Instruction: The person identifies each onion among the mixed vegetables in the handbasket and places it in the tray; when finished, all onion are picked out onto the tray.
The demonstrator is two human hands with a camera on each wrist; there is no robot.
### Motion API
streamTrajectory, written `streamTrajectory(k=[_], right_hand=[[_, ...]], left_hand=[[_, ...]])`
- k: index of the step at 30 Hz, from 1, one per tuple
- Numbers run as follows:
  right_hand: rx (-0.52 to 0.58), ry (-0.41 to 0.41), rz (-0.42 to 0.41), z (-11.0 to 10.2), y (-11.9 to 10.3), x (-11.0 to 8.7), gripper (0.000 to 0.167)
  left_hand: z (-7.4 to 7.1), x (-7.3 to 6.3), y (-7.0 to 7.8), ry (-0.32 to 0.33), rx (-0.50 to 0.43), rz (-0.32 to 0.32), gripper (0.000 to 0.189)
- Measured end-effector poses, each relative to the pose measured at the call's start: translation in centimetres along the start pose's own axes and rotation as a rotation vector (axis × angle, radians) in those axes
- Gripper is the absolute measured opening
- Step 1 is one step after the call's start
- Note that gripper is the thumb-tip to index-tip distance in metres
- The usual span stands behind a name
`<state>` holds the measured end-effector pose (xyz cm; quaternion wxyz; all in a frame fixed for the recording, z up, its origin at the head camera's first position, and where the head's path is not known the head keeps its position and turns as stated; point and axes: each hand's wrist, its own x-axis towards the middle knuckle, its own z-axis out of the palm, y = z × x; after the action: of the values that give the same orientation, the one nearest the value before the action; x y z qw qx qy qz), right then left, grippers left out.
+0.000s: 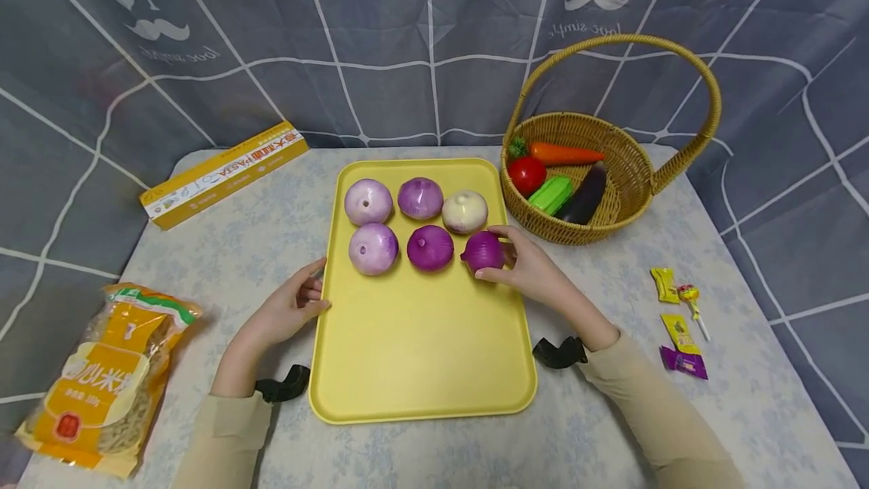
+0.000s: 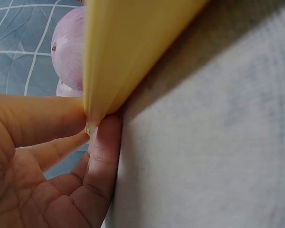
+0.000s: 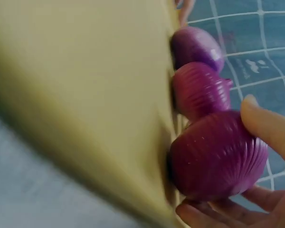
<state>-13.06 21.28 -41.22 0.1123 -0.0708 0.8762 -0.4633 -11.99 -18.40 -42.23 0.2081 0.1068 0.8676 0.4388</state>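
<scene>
On the yellow tray (image 1: 421, 345) several onions stand in two rows at the far half. My right hand (image 1: 532, 266) grips a dark purple onion (image 1: 483, 252) at the right end of the near row, thumb on one side and fingers on the other. Beside it sit another dark purple onion (image 1: 431, 248) and a white onion (image 1: 465, 211). My left hand (image 1: 288, 308) pinches the tray's left rim, with a finger (image 2: 102, 156) tucked under the edge in the left wrist view. Pale purple onions (image 1: 373, 248) are nearest that hand.
A wicker basket (image 1: 645, 187) with toy-like vegetables stands behind the tray's right corner. To the right lie wrapped candies (image 1: 679, 332) and a lollipop (image 1: 689, 293). A pasta box (image 1: 224, 176) lies at the back left, and an orange food bag (image 1: 109, 383) at the front left.
</scene>
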Motion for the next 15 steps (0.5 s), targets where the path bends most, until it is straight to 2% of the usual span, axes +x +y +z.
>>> streamTrajectory(k=[4,9,15], right_hand=[[-0.051,-0.017,-0.048,0.13,0.11,0.24,0.085],[-0.127,0.010,-0.107,0.13,0.00,0.45,0.087],[-0.119,-0.008,-0.093,0.15,0.03,0.39,0.093]], left_hand=[[-0.17,0.05,-0.06,0.005,0.008,-0.004,0.072],[-0.31,0.18,-0.06,0.013,0.014,0.006,0.071],[-0.46,-0.01,-0.09,-0.003,0.027,-0.013,0.071]])
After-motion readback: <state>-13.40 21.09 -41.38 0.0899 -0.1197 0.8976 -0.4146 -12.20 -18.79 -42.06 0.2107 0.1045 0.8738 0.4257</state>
